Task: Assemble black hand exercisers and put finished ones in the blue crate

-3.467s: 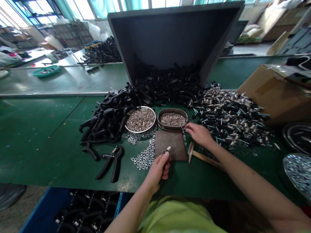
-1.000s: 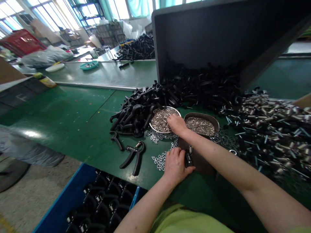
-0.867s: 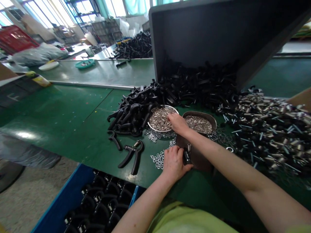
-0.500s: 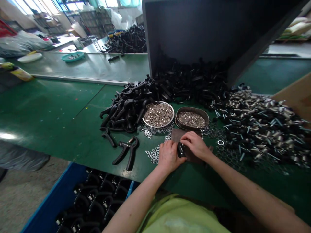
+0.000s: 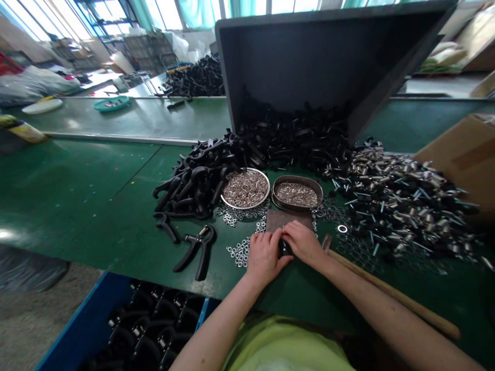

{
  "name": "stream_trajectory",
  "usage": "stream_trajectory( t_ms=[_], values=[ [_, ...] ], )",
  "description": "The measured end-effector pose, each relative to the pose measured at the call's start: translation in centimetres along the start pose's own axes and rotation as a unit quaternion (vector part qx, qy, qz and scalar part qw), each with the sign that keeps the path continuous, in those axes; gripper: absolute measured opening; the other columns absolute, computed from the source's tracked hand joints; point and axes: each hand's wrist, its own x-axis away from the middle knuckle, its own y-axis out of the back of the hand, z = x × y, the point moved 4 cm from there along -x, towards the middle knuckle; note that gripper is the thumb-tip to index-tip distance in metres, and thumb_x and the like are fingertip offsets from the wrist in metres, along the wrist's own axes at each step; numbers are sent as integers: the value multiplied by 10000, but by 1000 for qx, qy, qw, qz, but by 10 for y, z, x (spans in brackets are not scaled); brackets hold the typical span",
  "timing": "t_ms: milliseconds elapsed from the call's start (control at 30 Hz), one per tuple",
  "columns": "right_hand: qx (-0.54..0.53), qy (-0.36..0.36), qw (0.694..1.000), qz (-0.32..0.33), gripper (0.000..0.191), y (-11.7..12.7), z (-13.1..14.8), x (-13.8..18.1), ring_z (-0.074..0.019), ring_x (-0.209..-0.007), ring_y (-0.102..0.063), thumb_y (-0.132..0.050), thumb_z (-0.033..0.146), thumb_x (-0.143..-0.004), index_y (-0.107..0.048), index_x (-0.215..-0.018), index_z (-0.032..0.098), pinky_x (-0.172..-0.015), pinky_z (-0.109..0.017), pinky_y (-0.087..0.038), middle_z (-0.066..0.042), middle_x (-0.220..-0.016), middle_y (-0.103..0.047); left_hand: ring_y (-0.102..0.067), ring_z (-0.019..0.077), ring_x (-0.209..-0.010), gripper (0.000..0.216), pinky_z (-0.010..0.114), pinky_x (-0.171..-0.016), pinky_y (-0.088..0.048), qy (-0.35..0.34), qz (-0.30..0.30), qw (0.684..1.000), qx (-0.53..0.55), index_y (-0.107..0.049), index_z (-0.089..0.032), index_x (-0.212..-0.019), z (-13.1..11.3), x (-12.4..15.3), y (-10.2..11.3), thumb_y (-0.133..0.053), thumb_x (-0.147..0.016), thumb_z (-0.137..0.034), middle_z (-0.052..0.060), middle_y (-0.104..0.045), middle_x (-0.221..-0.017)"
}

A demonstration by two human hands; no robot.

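Across the green work table [image 5: 96, 206] a big tipped grey bin [image 5: 309, 56] spills a heap of black plastic handles [image 5: 278, 144], kept within arm's reach. To the right lies a pile of silver sleeves and bolts [image 5: 394, 196]. Nearer stand a round steel dish of pins [image 5: 245, 188] and an oval tin of small metal bits [image 5: 297, 194], with loose washers [image 5: 237, 252] scattered beside them. Below, a brown square pad [image 5: 288, 220] serves as a working base. The left hand [image 5: 264, 257] and right hand [image 5: 303, 243] meet over it, both closed on a small black part [image 5: 284, 249], mostly hidden between them. A wooden-handled hammer [image 5: 386, 293] lies under the right forearm; one assembled black hand gripper [image 5: 195, 250] lies to the left.
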Motion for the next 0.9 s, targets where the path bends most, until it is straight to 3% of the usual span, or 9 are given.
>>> stream_trajectory(
  t_ms=[133,300,500,600,700,767,800,833,900],
  values=[
    [34,-31,998,47,159,33,-45,-27,-149,-840,-580,-522,226,-855,-678,-878,220,-762,-261,-436,-10,-868,-680,-510,263,-999,644,440,-929,-331,-19,8,1000,-14,-421,-237,-1321,-2,2,0,-598,-772,-523,93,-595,-1077],
    [139,-153,976,74,123,54,-98,-68,-303,-1026,-529,-618,217,-788,-681,-734,126,-820,-393,-433,-157,-861,-663,-512,272,-982,669,443,-939,-330,-22,28,998,-46,-418,-224,-1333,-6,0,1,-605,-764,-524,94,-589,-1053],
    [160,-218,951,148,338,42,-110,-87,-191,-995,-576,-536,342,-882,-538,-1177,179,-830,-393,-497,-83,-1188,-555,-502,275,-982,665,413,-882,-398,-23,37,999,-16,-412,-188,-1330,-4,0,-1,-642,-752,-421,104,-575,-1081],
    [142,-231,954,132,339,45,-111,-81,-197,-999,-575,-526,346,-887,-540,-1175,168,-830,-401,-496,-81,-1178,-559,-506,278,-997,647,418,-901,-406,-15,29,998,45,-449,-169,-1302,-2,-2,-1,-665,-730,-383,116,-582,-1092],
    [110,-238,961,85,242,53,-110,-72,-234,-980,-588,-504,330,-890,-647,-960,147,-811,-370,-475,-84,-1016,-635,-516,294,-1034,605,447,-937,-389,59,-1,983,173,-539,-180,-1215,4,-8,3,-720,-674,-381,117,-604,-1092],
    [78,-239,967,44,213,59,-107,-66,-254,-938,-604,-517,289,-866,-668,-811,149,-769,-347,-456,-100,-891,-673,-543,284,-1028,544,436,-935,-401,162,-18,933,321,-602,-189,-1123,13,-11,6,-751,-640,-390,108,-627,-1068],
    [58,-236,970,26,186,61,-103,-63,-247,-908,-613,-527,266,-850,-667,-801,153,-746,-335,-451,-104,-864,-684,-567,267,-994,498,417,-915,-423,220,-17,886,409,-625,-185,-1073,17,-12,5,-749,-643,-403,102,-641,-1032],
    [40,-230,972,12,177,63,-98,-58,-224,-876,-621,-513,255,-851,-661,-835,160,-725,-316,-453,-94,-863,-693,-593,243,-935,449,390,-879,-452,278,-7,821,499,-642,-172,-1019,20,-11,4,-735,-658,-422,95,-654,-976],
    [-36,-216,976,-12,184,62,-84,-46,-175,-787,-635,-481,256,-860,-633,-915,166,-675,-280,-465,-69,-863,-707,-620,190,-789,377,329,-775,-503,372,28,657,655,-651,-136,-923,20,-7,0,-678,-717,-450,83,-659,-857]
  ],
)
